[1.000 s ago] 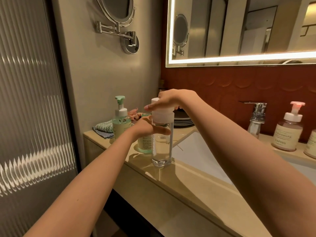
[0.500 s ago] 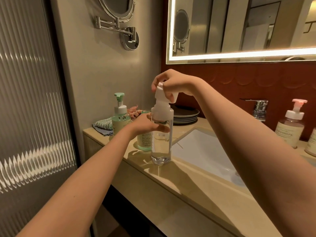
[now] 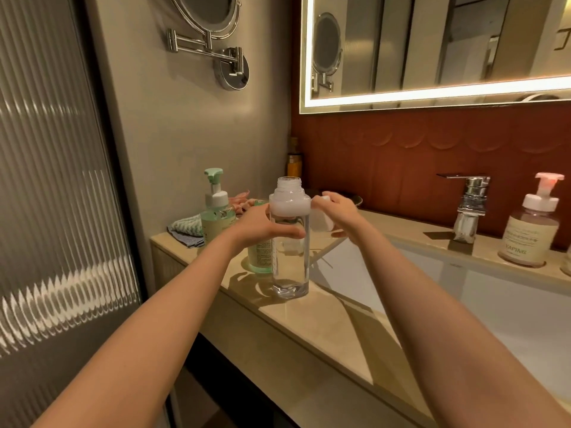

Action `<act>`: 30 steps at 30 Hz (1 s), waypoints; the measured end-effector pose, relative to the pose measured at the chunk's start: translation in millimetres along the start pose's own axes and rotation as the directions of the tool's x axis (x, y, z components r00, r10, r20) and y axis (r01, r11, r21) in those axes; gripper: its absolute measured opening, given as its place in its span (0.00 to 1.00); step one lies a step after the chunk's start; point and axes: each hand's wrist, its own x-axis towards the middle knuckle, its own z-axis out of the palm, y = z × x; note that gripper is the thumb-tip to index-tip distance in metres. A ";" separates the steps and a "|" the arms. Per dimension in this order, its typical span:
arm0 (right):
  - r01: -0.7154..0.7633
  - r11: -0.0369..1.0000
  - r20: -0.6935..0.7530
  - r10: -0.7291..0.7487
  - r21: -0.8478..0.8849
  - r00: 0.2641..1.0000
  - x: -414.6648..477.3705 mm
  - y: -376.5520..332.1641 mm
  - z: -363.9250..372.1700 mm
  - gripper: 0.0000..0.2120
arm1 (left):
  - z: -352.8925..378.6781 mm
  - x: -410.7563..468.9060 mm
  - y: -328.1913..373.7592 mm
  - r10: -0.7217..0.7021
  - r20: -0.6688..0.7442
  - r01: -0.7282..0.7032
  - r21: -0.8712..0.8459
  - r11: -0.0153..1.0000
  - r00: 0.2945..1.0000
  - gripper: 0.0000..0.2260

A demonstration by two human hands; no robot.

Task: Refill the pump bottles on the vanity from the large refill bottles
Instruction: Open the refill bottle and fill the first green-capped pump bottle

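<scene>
A tall clear bottle (image 3: 290, 267) stands upright on the beige vanity top (image 3: 324, 329), its threaded neck bare and white foam under the shoulder. My left hand (image 3: 262, 225) grips its upper body from the left. Just right of the bottle my right hand (image 3: 338, 211) holds the white pump head (image 3: 321, 220), lifted off and low over the counter. A green bottle (image 3: 261, 257) stands behind the clear one, partly hidden. A green-topped pump bottle (image 3: 216, 211) is further left. At the far right stands a pink-topped pump bottle (image 3: 533, 230).
A white sink basin (image 3: 432, 285) lies right of the bottles, with a chrome faucet (image 3: 471, 205) behind it. A folded cloth (image 3: 185, 230) sits at the counter's left end, dark plates (image 3: 355, 199) near the back wall. A small orange bottle (image 3: 295, 163) stands in the corner.
My right hand lifted the pump head off the clear bottle and brought it down to the bottle's right side. The neck now stands bare. My left hand kept its grip.
</scene>
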 end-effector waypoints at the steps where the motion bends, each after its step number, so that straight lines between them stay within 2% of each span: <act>1: -0.014 1.000 -0.009 0.014 0.005 1.000 2.5 4.0 5.6 0.27 | 0.4 1.3 -2.5 -0.003 -0.013 0.003 -0.015 1.000 1.000 0.22; 5: -0.055 0.997 -0.013 0.056 0.053 0.998 14.1 15.6 23.1 0.20 | 1.9 5.9 -9.9 0.008 -0.044 -0.010 -0.056 0.998 0.999 0.21; 9: -0.051 0.999 -0.060 0.051 -0.001 0.997 23.2 31.0 39.8 0.16 | 2.1 6.1 -10.9 0.027 -0.032 -0.029 -0.072 0.997 0.999 0.22; 16: -0.029 0.978 -0.061 0.017 -0.207 0.998 26.7 56.1 59.4 0.14 | 4.1 4.8 -12.9 0.045 -0.024 -0.047 -0.122 0.991 0.999 0.21; 20: -0.023 0.953 -0.050 0.008 -0.301 0.999 25.2 59.3 59.4 0.12 | 4.3 6.5 -14.7 0.029 -0.034 -0.033 -0.120 0.992 0.999 0.24; 25: 0.002 0.961 0.025 0.005 -0.278 1.000 18.9 48.4 43.9 0.24 | 3.6 9.1 -16.8 0.026 -0.028 -0.029 -0.101 0.994 0.999 0.22; 28: 0.043 0.964 0.022 -0.039 -0.264 0.999 13.0 42.3 32.1 0.22 | 3.8 9.8 -16.9 0.016 -0.031 -0.019 -0.098 0.995 0.999 0.23; 30: 0.060 0.989 0.005 -0.060 -0.135 0.998 7.1 34.5 23.1 0.20 | 2.9 9.9 -16.2 0.009 -0.033 -0.012 -0.100 0.995 0.999 0.23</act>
